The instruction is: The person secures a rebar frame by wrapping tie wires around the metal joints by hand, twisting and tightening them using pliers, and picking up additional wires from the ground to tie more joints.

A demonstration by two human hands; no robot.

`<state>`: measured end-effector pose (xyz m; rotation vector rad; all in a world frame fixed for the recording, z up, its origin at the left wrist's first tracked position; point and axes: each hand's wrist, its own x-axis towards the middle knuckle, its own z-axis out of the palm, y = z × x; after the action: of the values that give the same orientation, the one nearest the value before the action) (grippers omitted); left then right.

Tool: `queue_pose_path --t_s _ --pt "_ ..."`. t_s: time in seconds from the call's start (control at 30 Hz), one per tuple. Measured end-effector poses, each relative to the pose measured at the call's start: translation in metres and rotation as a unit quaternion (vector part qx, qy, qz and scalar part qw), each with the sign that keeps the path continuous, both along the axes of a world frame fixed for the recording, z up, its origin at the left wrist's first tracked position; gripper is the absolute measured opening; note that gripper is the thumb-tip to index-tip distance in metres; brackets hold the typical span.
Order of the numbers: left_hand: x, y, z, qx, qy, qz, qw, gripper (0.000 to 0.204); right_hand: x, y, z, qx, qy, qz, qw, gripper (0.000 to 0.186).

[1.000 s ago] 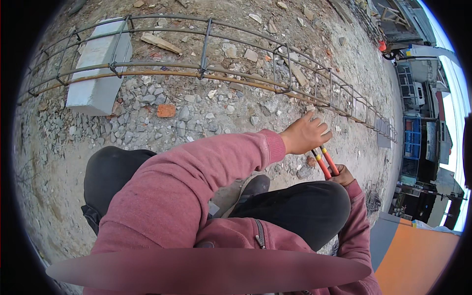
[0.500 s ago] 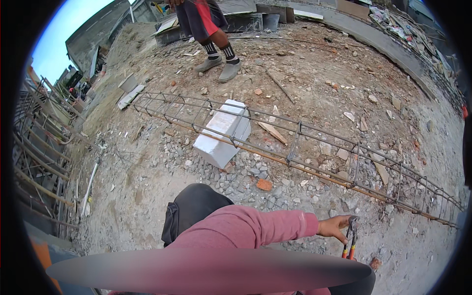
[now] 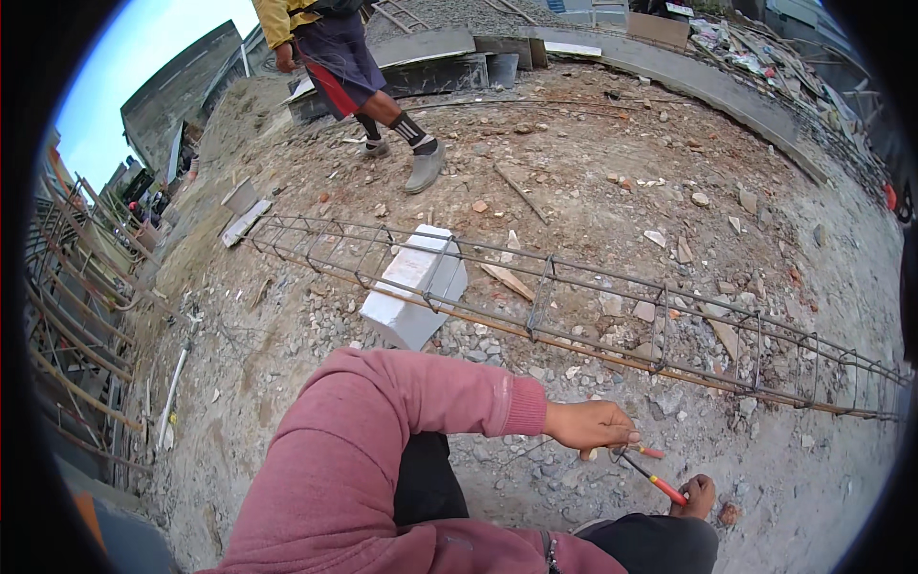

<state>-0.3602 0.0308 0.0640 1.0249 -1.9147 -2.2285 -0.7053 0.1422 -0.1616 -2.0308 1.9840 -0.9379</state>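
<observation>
1. The fingers (image 3: 626, 430) of the left hand (image 3: 583, 423) are bent in at the dark metal head of the pincers (image 3: 656, 479); I cannot tell if they pinch it or something thin beside it.
2. The right hand (image 3: 698, 496) has its fingers wrapped tight around one red handle, and the other handle sticks out free, so the two handles are spread apart.
3. The pincers are up off the ground, on the near side of the long rebar cage (image 3: 535, 333), close to the person's body.
4. A white block (image 3: 406, 304) sits under the left part of the rebar cage, tipping toward the near side.
5. A flat bit of wood (image 3: 507, 281) shows through the bars of the rebar cage, to the right of that block.
6. A small red lump (image 3: 730, 515) lies on the near side of the rebar cage, just beside the right hand.
7. On the far side of the rebar cage, another person (image 3: 335, 67) in dark shorts and grey shoes (image 3: 425, 169) is in mid-step.
</observation>
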Motion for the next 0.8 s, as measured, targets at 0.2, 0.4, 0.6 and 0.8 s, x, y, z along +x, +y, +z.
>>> queue_pose_path --t_s 0.2,0.4,0.6,0.8 --pt "0.033 0.004 0.031 -0.219 0.143 0.029 0.965 0.030 0.086 -0.057 0.211 0.138 -0.134 0.305 0.933 0.077" --pt "0.081 -0.003 0.070 -0.282 0.258 0.304 0.872 0.028 0.229 -0.125 0.290 0.097 -0.187 0.515 0.831 0.053" --pt "0.155 -0.005 0.117 -0.188 0.388 0.441 0.787 0.027 0.338 -0.137 0.343 -0.122 -0.174 0.430 0.877 0.033" --pt "0.192 0.005 0.116 -0.107 0.427 0.474 0.763 0.029 0.383 -0.145 0.366 -0.358 0.118 0.479 0.792 0.040"
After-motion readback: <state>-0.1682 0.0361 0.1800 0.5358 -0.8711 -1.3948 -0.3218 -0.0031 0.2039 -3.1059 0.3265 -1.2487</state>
